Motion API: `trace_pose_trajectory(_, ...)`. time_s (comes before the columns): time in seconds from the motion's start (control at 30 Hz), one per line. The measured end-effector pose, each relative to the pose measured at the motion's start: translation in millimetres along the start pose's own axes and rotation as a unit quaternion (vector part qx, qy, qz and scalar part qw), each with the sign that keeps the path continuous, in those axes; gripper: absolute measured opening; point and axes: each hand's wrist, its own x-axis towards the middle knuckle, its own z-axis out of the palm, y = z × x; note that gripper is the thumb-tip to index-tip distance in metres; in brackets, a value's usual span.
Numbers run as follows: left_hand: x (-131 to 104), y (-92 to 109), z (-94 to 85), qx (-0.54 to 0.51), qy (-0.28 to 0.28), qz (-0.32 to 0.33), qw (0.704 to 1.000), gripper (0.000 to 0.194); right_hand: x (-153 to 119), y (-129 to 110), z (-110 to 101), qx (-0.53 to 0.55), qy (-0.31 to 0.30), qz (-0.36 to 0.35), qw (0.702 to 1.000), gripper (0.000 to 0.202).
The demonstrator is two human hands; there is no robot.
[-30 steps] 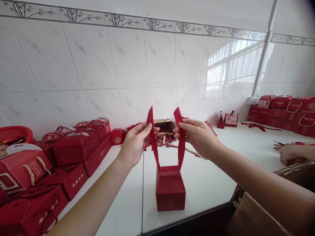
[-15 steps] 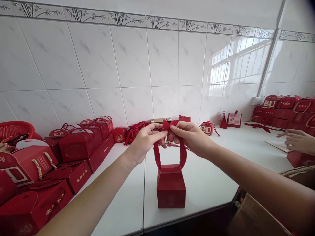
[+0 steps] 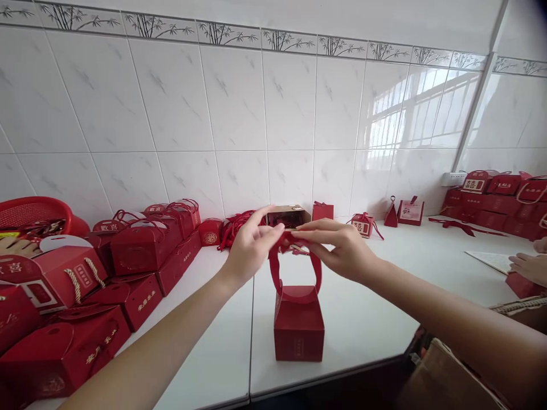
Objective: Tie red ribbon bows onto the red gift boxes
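Note:
A small red gift box (image 3: 298,339) stands upright on the white table, with red ribbon (image 3: 317,272) rising from both sides of its top like a handle. The two ribbon sides meet above the box in a gathered part between my hands. My left hand (image 3: 253,250) is at the left of this gathering, thumb tip against it and index finger raised apart; its other fingers are largely hidden. From the right, my right hand (image 3: 342,247) pinches the ribbon with fingers stretched towards the left.
Stacked red boxes (image 3: 145,247) fill the left side, beside a red basket (image 3: 64,213). A ribbon pile (image 3: 237,228) and an open box (image 3: 294,209) lie behind my hands. Several red boxes (image 3: 482,202) stand far right, near another person's hand (image 3: 530,266).
My left index finger has lifted away from its thumb, and my right fingers have straightened over the ribbon. The bow-like loop is less visible. The other person's hand has moved lower.

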Motion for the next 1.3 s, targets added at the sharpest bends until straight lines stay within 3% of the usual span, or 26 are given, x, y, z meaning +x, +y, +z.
trace_pose_trajectory(0.07,-4.9,-5.8,-7.5,0.160,0.068,0.110,0.979,0.055,-9.5,-0.4,-5.2,-0.004,0.048,0.085,0.995,0.023)
trace_pose_trajectory(0.13,-8.8,-15.7,-24.1,0.287,0.106,0.157,0.939,0.050,-24.8,4.4,-17.3,-0.082,0.022,0.175,0.981,0.029)
trace_pose_trajectory(0.2,-14.5,-31.4,-48.5,0.388,0.090,0.133,0.908,0.045,-46.5,13.4,-33.0,-0.214,-0.102,0.258,0.937,0.027)
trace_pose_trajectory(0.33,-39.9,-75.8,-96.6,0.493,-0.025,-0.013,0.870,0.049,-97.5,31.4,-51.7,-0.356,-0.338,0.403,0.772,0.014)
trace_pose_trajectory(0.4,-54.6,-95.1,-106.9,0.504,-0.068,-0.064,0.858,0.044,-114.5,35.2,-48.1,-0.351,-0.403,0.407,0.741,0.013)
trace_pose_trajectory(0.43,-60.2,-101.7,-107.0,0.508,-0.077,-0.062,0.856,0.038,-118.3,35.5,-43.7,-0.346,-0.416,0.393,0.743,0.015)
trace_pose_trajectory(0.5,-65.9,-107.7,-97.9,0.500,-0.067,-0.030,0.863,0.024,-115.9,33.4,-32.0,-0.338,-0.401,0.350,0.776,0.021)
trace_pose_trajectory(0.57,-65.1,-105.6,-79.7,0.453,-0.035,-0.010,0.891,0.014,-104.0,29.2,-19.5,-0.304,-0.347,0.321,0.827,0.029)
trace_pose_trajectory(0.67,-59.6,-98.2,-46.4,0.325,-0.032,-0.069,0.943,0.023,-85.7,23.0,-1.0,-0.181,-0.309,0.327,0.874,0.046)
trace_pose_trajectory(0.8,-59.7,-103.8,-9.4,0.230,-0.065,-0.129,0.962,0.032,-83.6,19.5,24.6,-0.063,-0.321,0.363,0.872,0.053)
trace_pose_trajectory(0.9,-64.3,-116.8,6.9,0.179,-0.067,-0.156,0.969,0.036,-90.2,19.2,38.2,0.032,-0.288,0.425,0.858,0.048)
trace_pose_trajectory(1.0,-65.3,-121.2,11.1,0.111,-0.085,-0.200,0.970,0.034,-92.5,21.3,39.9,0.137,-0.240,0.466,0.841,0.045)
trace_pose_trajectory(1.1,-60.6,-113.6,3.1,0.120,-0.103,-0.190,0.969,0.036,-91.5,26.3,31.4,0.233,-0.206,0.485,0.817,0.045)
trace_pose_trajectory(1.2,-53.2,-103.9,-12.3,0.167,-0.096,-0.185,0.964,0.039,-90.4,29.5,19.9,0.230,-0.214,0.420,0.852,0.040)
trace_pose_trajectory(1.3,-45.8,-99.4,-29.7,0.180,-0.131,-0.278,0.935,0.031,-88.8,26.2,12.0,0.134,-0.278,0.311,0.899,0.036)
